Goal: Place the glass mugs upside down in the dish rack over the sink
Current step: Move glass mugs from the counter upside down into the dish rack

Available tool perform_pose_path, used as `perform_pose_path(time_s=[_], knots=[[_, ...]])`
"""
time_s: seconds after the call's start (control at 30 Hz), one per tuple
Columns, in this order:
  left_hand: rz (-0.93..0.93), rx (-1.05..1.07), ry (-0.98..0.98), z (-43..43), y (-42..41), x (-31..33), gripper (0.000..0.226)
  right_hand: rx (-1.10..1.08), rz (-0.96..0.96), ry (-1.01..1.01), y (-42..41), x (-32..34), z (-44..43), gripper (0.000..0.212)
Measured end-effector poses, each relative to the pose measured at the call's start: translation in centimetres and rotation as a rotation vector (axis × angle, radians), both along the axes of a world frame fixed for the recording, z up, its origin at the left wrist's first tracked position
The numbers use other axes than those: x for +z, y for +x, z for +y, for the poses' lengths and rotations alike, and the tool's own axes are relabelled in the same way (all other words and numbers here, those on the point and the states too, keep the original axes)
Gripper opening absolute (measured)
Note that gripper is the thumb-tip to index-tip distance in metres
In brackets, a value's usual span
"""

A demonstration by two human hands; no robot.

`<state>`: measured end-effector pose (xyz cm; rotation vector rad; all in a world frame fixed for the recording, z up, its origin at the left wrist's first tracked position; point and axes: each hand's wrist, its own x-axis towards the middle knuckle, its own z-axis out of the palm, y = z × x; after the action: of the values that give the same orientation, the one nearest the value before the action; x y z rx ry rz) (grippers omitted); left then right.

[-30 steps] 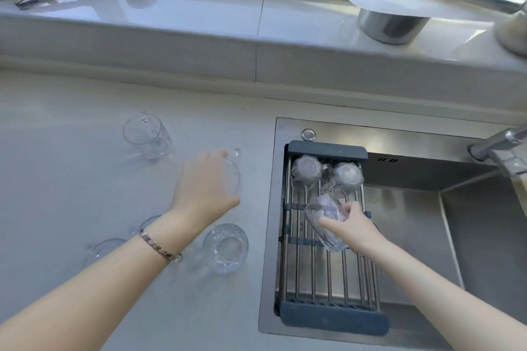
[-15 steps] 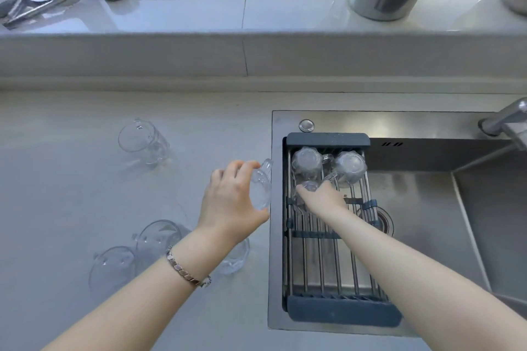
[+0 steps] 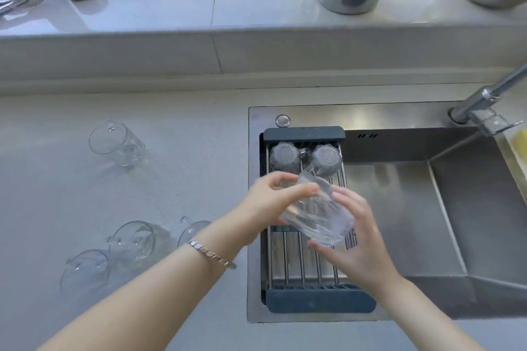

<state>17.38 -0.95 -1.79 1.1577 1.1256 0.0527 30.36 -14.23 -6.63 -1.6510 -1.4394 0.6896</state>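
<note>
Hovering tilted over the middle of the dish rack, a glass mug is gripped by the left hand and cupped by the right hand — mid-handover, apparently. Two mugs already sit inverted at the rack's far end; next comes turning this one mouth-down just beside them — four wait on the counter.
</note>
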Motion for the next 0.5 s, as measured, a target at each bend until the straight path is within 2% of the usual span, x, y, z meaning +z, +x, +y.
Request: perform_pose_path(time_s=[0.07, 0.1, 0.17, 0.27, 0.3, 0.4, 0.5], knots=[[-0.024, -0.078, -0.048, -0.9, 1.1, -1.1, 0.047, -0.090, -0.034, 0.005, 1.2, 0.5, -0.6, 0.068], [-0.005, -0.115, -0.003, -1.0, 1.5, -1.9, 0.051, -0.128, -0.062, -0.061, 1.8, 0.9, -0.6, 0.067], [0.124, -0.240, 0.260, -0.6, 1.9, -3.4, 0.056, -0.224, -0.099, -0.285, 2.8, 1.5, -0.3, 0.064], [0.383, -0.531, 0.798, 0.5, 2.2, -5.7, 0.056, -0.369, -0.087, -0.570, 4.0, 1.0, 1.4, 0.060], [0.428, -0.624, 0.895, 0.8, 2.4, -6.6, 0.058, -0.400, -0.086, -0.633, 4.1, 0.6, 2.2, 0.061], [0.567, -0.829, 1.000, 1.4, 2.9, -9.1, 0.068, -0.463, -0.140, -0.758, 4.0, -1.3, 4.9, 0.063], [0.621, -0.872, 1.052, 1.9, 3.0, -10.8, 0.070, -0.533, -0.240, -0.799, 4.0, -3.2, 7.1, 0.069]])
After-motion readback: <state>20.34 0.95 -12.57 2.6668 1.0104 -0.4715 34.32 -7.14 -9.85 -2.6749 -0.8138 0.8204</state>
